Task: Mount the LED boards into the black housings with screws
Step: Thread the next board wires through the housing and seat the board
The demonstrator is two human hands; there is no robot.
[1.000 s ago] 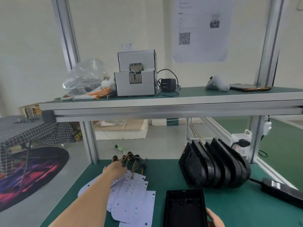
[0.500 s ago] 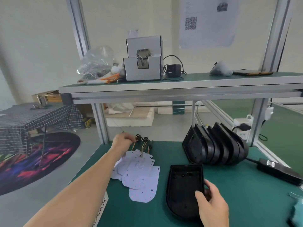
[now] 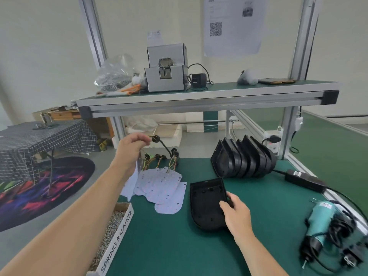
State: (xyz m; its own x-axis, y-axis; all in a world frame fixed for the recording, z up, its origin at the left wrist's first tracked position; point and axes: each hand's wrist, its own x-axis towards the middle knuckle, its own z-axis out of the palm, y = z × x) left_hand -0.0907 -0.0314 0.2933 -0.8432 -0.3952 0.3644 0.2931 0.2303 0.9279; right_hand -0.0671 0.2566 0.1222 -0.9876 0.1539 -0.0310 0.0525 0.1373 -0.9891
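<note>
My left hand (image 3: 130, 149) is raised above the bench's far left, pinching the black cable end of one white LED board (image 3: 133, 182), which hangs edge-on below it. Several more white LED boards (image 3: 166, 191) lie fanned on the green mat, their coloured wires (image 3: 159, 160) at the far side. One black housing (image 3: 207, 204) lies open side up in the middle. My right hand (image 3: 236, 213) grips its right edge, thumb on the rim. A row of black housings (image 3: 244, 159) stands on edge behind it.
A cardboard box of screws (image 3: 113, 228) marked SPRING BALANCER sits at the near left. A teal electric screwdriver (image 3: 320, 218) with a coiled cable lies at the right, behind it a black power adapter (image 3: 304, 180). An upper shelf (image 3: 199, 94) carries a grey screw feeder (image 3: 166, 73).
My left hand has lifted one LED board by its cable off the pile. My right hand moved onto the black housing and now holds its right edge. The view tilted down.
</note>
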